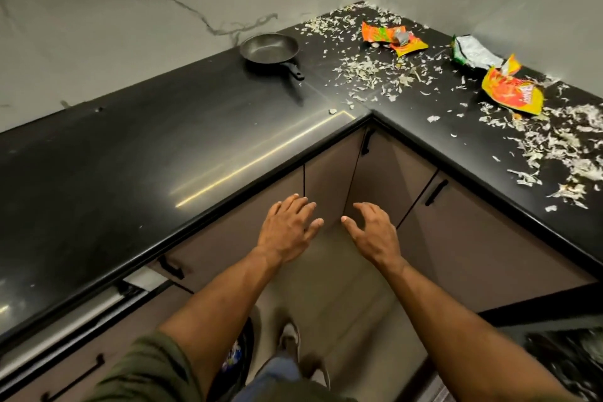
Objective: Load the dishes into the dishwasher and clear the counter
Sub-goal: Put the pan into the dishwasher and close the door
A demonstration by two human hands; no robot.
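Below the black L-shaped counter [137,153], left hand [287,228] and right hand [375,232] hover side by side, fingers relaxed, holding nothing. Farther back, a frying pan [269,49] sits near the wall; torn snack wrappers [393,37] and pale scraps [368,70] litter the corner.

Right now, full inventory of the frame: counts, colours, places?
Small dark metal frying pan: 1, dark grey with black handle, back of the black stone counter, near the marble wall.
Torn snack wrappers: 3; orange-yellow in the far corner, green-silver by the right wall, yellow-orange beside it.
Pale shredded scraps: many, whitish, scattered over the corner and right counter run.
Taupe cabinet doors: several, black handles, under the counter.
Left hand: open, empty, below the counter edge.
Right hand: open, empty, beside it.
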